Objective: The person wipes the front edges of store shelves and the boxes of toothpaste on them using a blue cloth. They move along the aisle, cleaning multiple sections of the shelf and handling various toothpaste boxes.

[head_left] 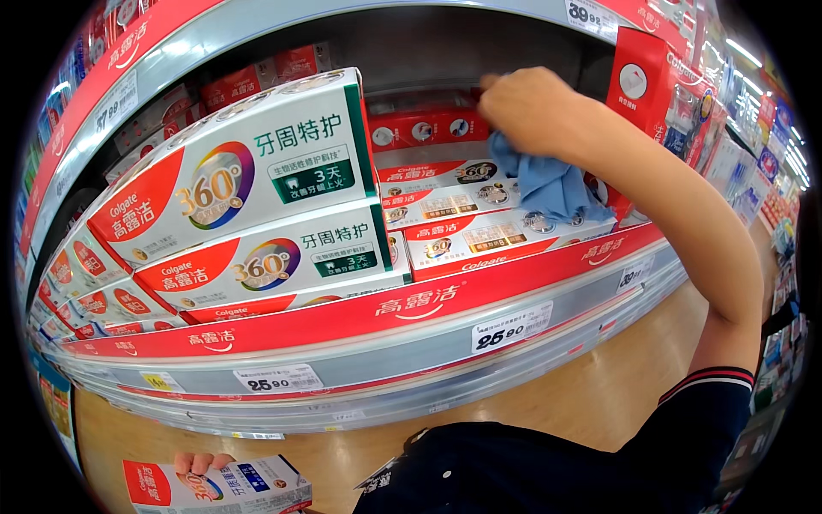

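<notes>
My right hand (538, 112), slightly blurred, is raised inside a store shelf and grips a crumpled blue cloth (551, 186). The cloth hangs down over low-lying Colgate toothpaste boxes (478, 241) and touches their tops. Low at the left, my left hand (200, 462) holds a white and red Colgate toothpaste box (253, 485). Only its fingertips show over the box's upper edge. Between the hands rises a stack of larger toothpaste boxes (228, 186) with green ends.
A red and white price rail (417, 302) fronts the shelf. The shelf edge above (411, 14) curves over my hand. An upright red box (639, 83) stands right of my forearm. Farther back lies a red package (427, 128). Lower shelves and a tan floor (359, 456) are below.
</notes>
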Action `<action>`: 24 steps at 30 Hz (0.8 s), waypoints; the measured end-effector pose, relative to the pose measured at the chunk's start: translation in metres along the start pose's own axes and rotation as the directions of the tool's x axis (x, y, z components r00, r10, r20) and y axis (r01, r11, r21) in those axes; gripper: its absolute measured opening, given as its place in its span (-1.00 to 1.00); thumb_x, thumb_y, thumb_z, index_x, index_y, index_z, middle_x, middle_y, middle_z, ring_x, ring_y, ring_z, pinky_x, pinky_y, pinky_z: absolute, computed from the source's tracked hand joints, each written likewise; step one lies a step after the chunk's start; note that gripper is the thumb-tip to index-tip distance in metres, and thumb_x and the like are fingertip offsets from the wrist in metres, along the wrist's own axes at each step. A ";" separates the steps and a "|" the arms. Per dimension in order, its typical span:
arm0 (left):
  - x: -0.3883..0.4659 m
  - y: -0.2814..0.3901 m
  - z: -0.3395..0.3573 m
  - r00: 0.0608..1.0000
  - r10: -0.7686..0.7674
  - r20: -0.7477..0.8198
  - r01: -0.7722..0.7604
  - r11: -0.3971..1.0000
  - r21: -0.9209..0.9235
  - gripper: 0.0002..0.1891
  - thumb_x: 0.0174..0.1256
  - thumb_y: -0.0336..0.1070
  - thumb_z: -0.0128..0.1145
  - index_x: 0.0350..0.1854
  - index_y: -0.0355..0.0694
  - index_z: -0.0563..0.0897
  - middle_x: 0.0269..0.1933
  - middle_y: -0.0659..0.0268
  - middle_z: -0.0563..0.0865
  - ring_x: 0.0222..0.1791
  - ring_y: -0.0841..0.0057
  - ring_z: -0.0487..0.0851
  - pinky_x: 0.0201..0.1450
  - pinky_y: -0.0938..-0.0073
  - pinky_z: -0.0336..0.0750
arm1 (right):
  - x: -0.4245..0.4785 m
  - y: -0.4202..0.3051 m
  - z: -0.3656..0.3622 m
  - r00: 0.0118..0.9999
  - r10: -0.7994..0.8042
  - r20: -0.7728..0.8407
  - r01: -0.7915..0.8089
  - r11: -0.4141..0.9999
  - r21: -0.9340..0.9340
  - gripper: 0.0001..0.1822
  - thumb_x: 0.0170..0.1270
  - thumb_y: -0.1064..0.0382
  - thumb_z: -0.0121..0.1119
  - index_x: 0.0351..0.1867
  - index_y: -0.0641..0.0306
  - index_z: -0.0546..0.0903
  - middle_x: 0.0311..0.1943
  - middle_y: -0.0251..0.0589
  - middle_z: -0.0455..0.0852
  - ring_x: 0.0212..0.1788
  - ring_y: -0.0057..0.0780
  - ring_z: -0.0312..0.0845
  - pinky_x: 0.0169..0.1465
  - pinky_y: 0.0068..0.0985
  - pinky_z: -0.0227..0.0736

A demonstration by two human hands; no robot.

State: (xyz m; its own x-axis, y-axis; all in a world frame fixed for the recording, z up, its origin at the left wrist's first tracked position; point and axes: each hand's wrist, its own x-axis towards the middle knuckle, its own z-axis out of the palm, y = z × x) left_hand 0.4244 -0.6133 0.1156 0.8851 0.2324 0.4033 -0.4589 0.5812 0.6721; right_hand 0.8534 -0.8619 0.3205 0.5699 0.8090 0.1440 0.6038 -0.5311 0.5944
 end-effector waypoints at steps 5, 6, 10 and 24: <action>-0.013 -0.008 -0.024 0.997 0.075 0.020 -0.074 0.996 -0.044 -0.73 0.46 0.07 -0.22 -0.17 0.11 0.51 -0.04 0.40 0.61 0.05 0.63 0.41 0.29 0.32 0.13 | 0.020 -0.002 -0.004 0.927 -0.269 0.262 0.068 0.806 0.588 -0.36 -0.01 0.05 0.26 0.15 0.27 0.51 0.11 0.12 0.52 0.08 -0.07 0.53 -0.04 -0.35 0.55; -0.004 -0.009 -0.002 0.999 0.049 -0.005 -0.049 0.998 -0.030 -0.73 0.46 0.07 -0.22 -0.17 0.12 0.51 -0.04 0.40 0.61 0.05 0.63 0.41 0.29 0.33 0.13 | 0.026 -0.003 -0.010 0.903 -0.297 0.310 0.056 0.797 0.602 -0.28 -0.04 0.00 0.27 0.21 0.24 0.46 0.14 0.11 0.49 0.11 -0.04 0.51 -0.01 -0.33 0.55; -0.001 -0.009 0.005 0.997 0.001 -0.081 -0.002 1.000 -0.015 -0.74 0.47 0.06 -0.23 -0.18 0.13 0.51 -0.08 0.41 0.62 0.01 0.65 0.43 0.27 0.38 0.15 | 0.042 -0.009 -0.007 0.855 -0.332 0.398 0.080 0.843 0.532 -0.07 -0.21 -0.10 0.39 0.29 0.21 0.40 0.21 0.06 0.44 0.21 0.03 0.41 0.04 -0.27 0.51; 0.007 -0.008 0.000 0.992 -0.020 -0.127 0.012 0.998 -0.058 -0.73 0.46 -0.02 -0.18 -0.35 0.14 0.57 -0.21 0.48 0.65 -0.10 0.74 0.51 0.18 0.48 0.28 | 0.049 -0.013 0.002 0.978 0.010 0.210 0.043 0.969 -0.243 -0.37 -0.36 -0.14 0.51 -0.21 0.19 0.70 -0.27 -0.26 0.75 -0.17 -0.37 0.69 -0.16 -0.43 0.54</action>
State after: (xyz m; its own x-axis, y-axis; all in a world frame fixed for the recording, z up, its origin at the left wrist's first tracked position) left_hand 0.4339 -0.6160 0.1131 0.8967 0.3180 0.3079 -0.4425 0.6285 0.6397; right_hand 0.8748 -0.8157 0.3185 0.6801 0.7328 -0.0196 0.4738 -0.4190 0.7745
